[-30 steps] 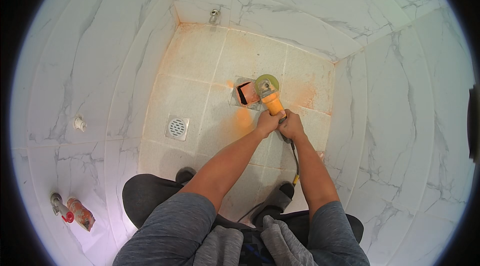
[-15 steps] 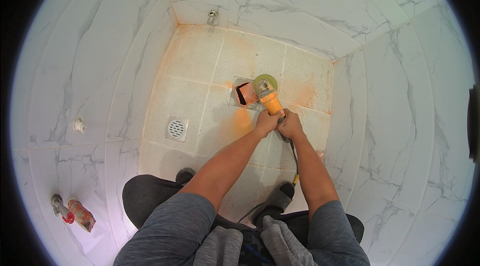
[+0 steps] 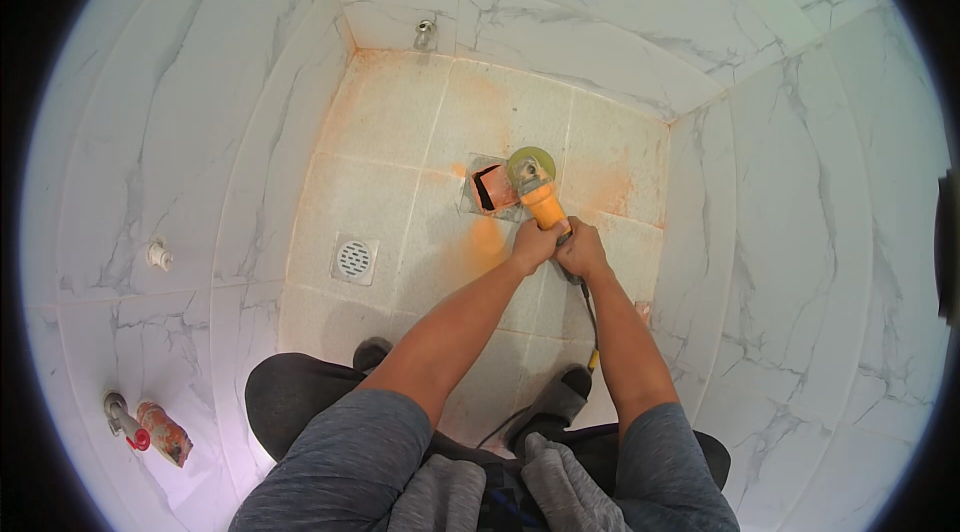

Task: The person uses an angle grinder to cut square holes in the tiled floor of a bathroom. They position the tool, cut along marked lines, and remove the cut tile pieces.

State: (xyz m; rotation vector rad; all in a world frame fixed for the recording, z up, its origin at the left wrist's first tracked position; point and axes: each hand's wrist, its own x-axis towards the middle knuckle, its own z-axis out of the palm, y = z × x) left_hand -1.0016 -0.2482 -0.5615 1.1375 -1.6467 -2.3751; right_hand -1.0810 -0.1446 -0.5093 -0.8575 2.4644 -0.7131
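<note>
Together, our left hand (image 3: 536,248) and right hand (image 3: 583,253) grasp the orange grinder (image 3: 544,206), its length slanting forward-left, disc (image 3: 531,152) right of the reddish floor opening (image 3: 501,186).

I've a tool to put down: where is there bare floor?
Free: floor tiles between the slotted drain and metal wall fitting; stained tiles between the grinder and right wall. Crowded: around the reddish opening, grinder, cable and shoes.
</note>
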